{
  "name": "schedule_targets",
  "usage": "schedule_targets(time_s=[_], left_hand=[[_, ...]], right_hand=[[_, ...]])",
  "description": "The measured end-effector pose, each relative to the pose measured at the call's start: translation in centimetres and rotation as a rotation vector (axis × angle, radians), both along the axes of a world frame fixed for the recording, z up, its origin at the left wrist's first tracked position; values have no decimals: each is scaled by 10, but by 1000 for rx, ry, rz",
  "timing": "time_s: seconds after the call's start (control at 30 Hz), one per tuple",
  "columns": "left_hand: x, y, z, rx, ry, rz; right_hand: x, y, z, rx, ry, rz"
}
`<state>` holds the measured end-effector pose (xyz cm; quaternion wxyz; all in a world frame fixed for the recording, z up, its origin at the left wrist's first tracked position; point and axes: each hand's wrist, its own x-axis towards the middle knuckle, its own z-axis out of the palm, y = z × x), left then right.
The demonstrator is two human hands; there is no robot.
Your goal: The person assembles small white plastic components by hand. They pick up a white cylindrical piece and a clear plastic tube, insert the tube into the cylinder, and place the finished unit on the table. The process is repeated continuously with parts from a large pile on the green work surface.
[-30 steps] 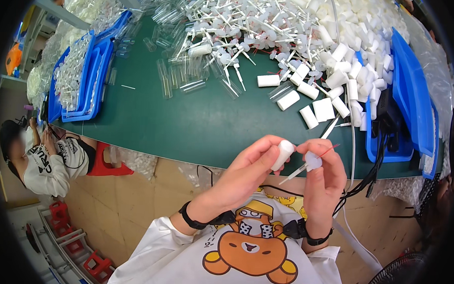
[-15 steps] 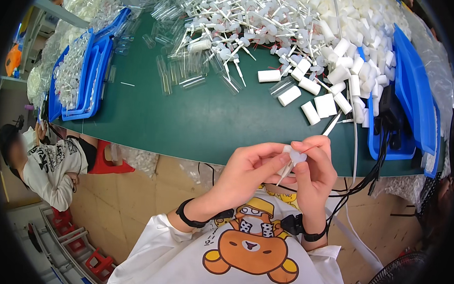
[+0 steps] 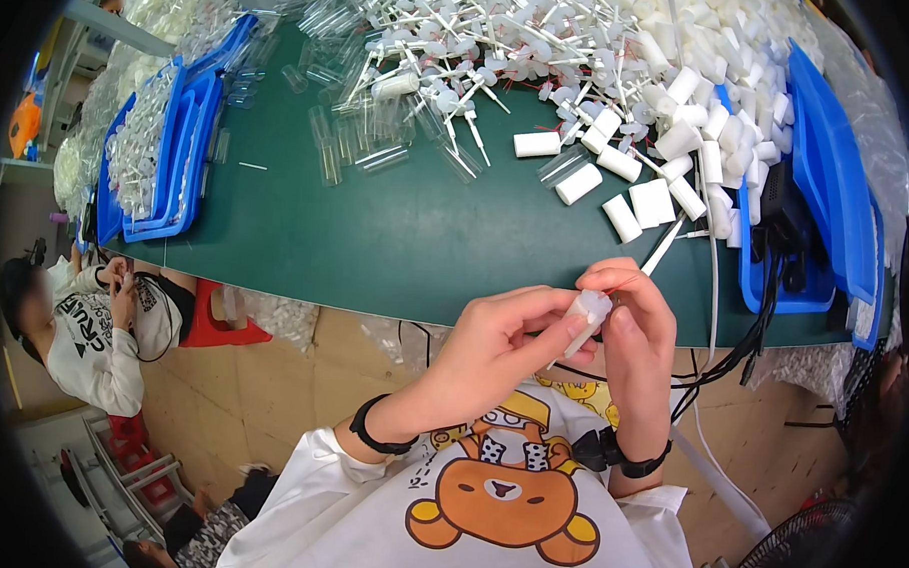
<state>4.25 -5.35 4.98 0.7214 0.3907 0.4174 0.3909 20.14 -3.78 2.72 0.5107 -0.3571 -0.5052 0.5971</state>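
Over the near edge of the table, my left hand (image 3: 508,341) is closed on a small white cylinder with a translucent cap (image 3: 591,307). A narrow white end shows below its thumb. My right hand (image 3: 641,326) is curled beside the cap, its index finger reaching over the top. A thin red wire (image 3: 608,286) runs from the cap into those right fingers; the thumb stands a little away. Just beyond the right hand lie white tweezers (image 3: 662,247).
Loose white cylinders (image 3: 622,218), clear tubes (image 3: 384,158) and a heap of stemmed caps with red wires (image 3: 493,45) cover the far side. Blue trays (image 3: 193,165) flank the table; black cables (image 3: 764,295) hang at right. A seated co-worker (image 3: 98,322) is at left.
My right thumb has come off the cap, and the piece has turned so its cylinder shows in my left fingers. At left, the co-worker's hands are raised; another person appears at the lower left.
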Motion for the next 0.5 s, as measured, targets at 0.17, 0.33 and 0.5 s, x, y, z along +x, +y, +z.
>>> schedule_targets(time_s=[0.17, 0.33, 0.5], left_hand=[[-3, 6, 6, -123, -113, -31], [0, 4, 3, 15, -2, -51], [3, 2, -5, 47, -75, 82]], right_hand=[[5, 2, 0, -57, 29, 62], [6, 1, -2, -52, 43, 73], [3, -8, -1, -107, 117, 8]])
